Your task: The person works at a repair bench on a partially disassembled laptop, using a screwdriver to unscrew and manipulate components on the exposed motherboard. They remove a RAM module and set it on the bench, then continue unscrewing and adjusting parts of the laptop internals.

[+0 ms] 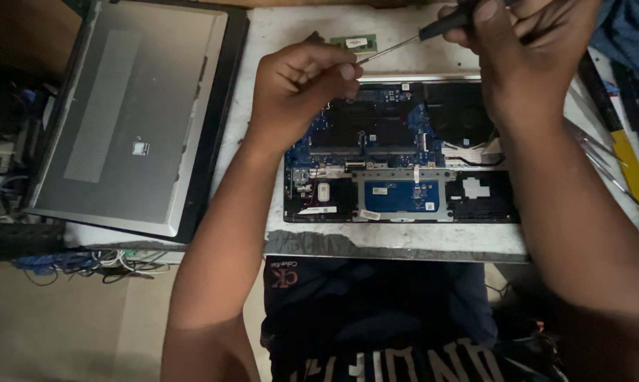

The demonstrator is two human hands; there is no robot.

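Seen from above, a person sits at a white worktable (397, 237) in dim light. Far left, a grey laptop cover panel (132, 113) lies flat and well apart from the work. Moving right, the left hand (301, 88) is curled with thumb and fingers pinched together at the tip of a thin screwdriver (411, 39), steadying the metal shaft. Just behind that tip lies a small green memory module (355, 44). Below both hands sits the opened laptop base (397, 152), its blue circuit board, black fan and trackpad bracket exposed. Further right, the right hand (524, 49) is closed around the screwdriver's dark handle, held high near the upper edge. Far right, a yellow-handled tool (634, 170) rests on the table. Judged from this pose, good practice would be keeping the shaft square to the screw, pressing gently, and turning slowly so the tip does not slip onto the board.
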